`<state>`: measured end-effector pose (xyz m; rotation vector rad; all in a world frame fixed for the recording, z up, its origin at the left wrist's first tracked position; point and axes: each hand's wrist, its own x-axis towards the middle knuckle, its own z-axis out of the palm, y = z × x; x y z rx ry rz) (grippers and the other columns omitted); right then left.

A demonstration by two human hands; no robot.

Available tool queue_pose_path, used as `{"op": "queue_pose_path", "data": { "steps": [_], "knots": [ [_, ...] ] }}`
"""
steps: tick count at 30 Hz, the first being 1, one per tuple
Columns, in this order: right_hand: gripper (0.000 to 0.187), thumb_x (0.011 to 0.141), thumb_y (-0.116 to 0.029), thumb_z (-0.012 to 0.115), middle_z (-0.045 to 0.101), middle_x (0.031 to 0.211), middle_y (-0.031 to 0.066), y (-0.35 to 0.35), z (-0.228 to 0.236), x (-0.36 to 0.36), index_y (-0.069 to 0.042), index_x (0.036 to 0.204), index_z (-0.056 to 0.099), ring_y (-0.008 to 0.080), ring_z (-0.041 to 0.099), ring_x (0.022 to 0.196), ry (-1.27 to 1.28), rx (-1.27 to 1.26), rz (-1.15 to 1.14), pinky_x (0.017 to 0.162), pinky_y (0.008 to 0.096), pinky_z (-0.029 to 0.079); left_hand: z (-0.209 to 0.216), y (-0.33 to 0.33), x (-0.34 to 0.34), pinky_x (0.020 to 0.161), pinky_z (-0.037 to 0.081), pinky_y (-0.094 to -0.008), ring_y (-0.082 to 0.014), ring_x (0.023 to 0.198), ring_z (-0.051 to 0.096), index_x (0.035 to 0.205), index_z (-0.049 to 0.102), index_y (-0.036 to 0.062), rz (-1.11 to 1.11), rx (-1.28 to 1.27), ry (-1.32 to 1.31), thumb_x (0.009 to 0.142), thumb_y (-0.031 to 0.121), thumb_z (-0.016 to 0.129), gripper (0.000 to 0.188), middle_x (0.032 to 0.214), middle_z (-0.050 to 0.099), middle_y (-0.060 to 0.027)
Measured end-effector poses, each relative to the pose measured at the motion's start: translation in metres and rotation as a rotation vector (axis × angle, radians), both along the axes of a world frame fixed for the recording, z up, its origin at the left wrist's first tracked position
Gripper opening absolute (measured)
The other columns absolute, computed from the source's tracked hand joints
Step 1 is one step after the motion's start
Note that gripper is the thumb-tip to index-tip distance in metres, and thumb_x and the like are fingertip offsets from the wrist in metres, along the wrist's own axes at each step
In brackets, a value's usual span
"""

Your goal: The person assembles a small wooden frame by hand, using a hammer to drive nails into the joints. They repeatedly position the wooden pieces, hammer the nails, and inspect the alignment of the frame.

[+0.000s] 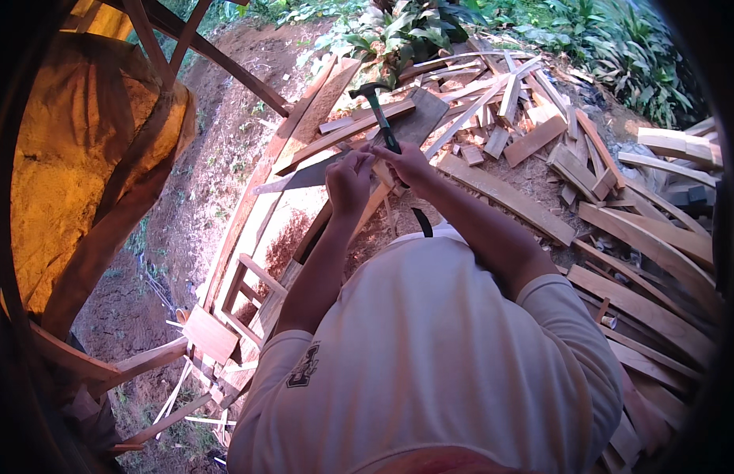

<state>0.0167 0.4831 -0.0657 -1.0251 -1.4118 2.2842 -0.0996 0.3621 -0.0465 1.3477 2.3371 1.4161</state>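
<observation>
My right hand (408, 166) is closed around the lower handle of a claw hammer (380, 117). The hammer has a dark head and a green-black grip, and its head points away from me. Close by on the left, my left hand (349, 180) is closed, fingertips pinched together near the right hand's fingertips. Whatever sits between those fingertips is too small to make out. A grey, tapering saw blade (300, 178) lies beside my left hand, its narrow end to the left; its handle is hidden. Wooden boards (347, 136) lie beyond and beneath the hands.
Offcuts and planks (533, 141) are heaped on the right, with long boards (509, 197) near my right arm. A small wooden frame (252, 288) stands at the left. An orange tarp (90, 158) hangs over posts at far left. Leafy plants (414, 35) grow at the back.
</observation>
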Motion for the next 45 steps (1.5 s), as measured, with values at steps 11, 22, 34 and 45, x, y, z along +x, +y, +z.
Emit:
{"op": "queue_pose_path", "data": {
  "steps": [11,22,34,45],
  "knots": [
    [0.032,0.100,-0.035,0.077,0.056,0.065,-0.0034,0.003,-0.008,0.002,-0.005,0.111,0.078,0.0062,0.049,0.048,0.027,0.074,0.011,0.043,0.0287,0.036,0.016,0.008,0.006,0.074,0.061,-0.0359,-0.0282,0.088,0.080,0.104,0.077,-0.0030,-0.036,-0.098,0.044,0.097,0.009,0.074,0.015,0.110,0.080,-0.0147],
    [0.031,0.103,-0.038,0.074,0.053,0.065,-0.0034,-0.002,-0.002,0.008,-0.008,0.099,0.063,0.0071,0.047,0.049,0.053,-0.052,0.009,0.043,0.0287,0.036,0.007,0.011,0.012,0.082,0.060,-0.0430,-0.0358,0.103,0.075,0.108,0.074,0.0038,-0.050,-0.065,0.156,0.101,0.014,0.068,0.014,0.123,0.077,-0.0131],
    [0.035,0.106,-0.019,0.060,0.072,0.090,0.0263,0.003,0.113,0.109,-0.005,0.138,0.056,0.0453,0.072,0.086,-0.283,0.846,0.153,0.074,0.0531,0.052,0.011,0.010,0.005,0.077,0.059,-0.0443,-0.0355,0.087,0.075,0.104,0.075,0.0055,-0.025,-0.023,0.123,0.097,0.015,0.072,0.012,0.100,0.079,-0.0132],
    [0.049,0.102,-0.012,0.065,0.070,0.084,0.0238,-0.034,0.145,0.126,-0.011,0.150,0.055,0.0460,0.069,0.075,-0.453,1.207,0.293,0.066,0.0547,0.051,0.010,0.011,-0.002,0.069,0.056,-0.0451,-0.0382,0.080,0.073,0.099,0.075,0.0041,-0.008,-0.096,0.151,0.096,0.013,0.074,0.010,0.087,0.074,-0.0180]
  ]
}}
